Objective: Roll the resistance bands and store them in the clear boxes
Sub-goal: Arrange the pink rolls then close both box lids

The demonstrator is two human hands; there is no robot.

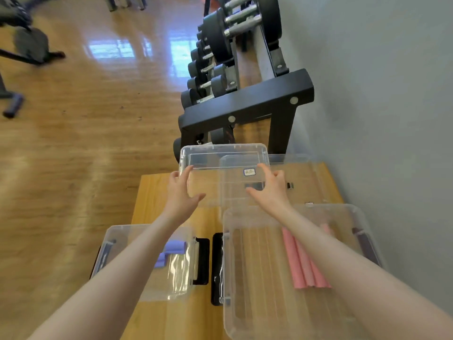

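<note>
Two clear boxes stand on a wooden table (157, 192). The near left box (117, 231) holds a rolled purple band (171, 251). The near right box (245, 315) holds pink rolled bands (304, 263). At the table's far end lie two clear lids, one (220, 153) partly over the other (306, 173). My left hand (181, 192) reaches the left edge of the front lid with spread fingers. My right hand (269, 185) is over that lid's right part, fingers spread. Neither hand plainly grips it.
A black dumbbell rack (245, 104) stands just beyond the table against the grey wall (380, 94). Black latches (217, 268) hang between the two boxes. Wooden floor (85, 131) lies to the left, with exercise machines (29, 45) farther back.
</note>
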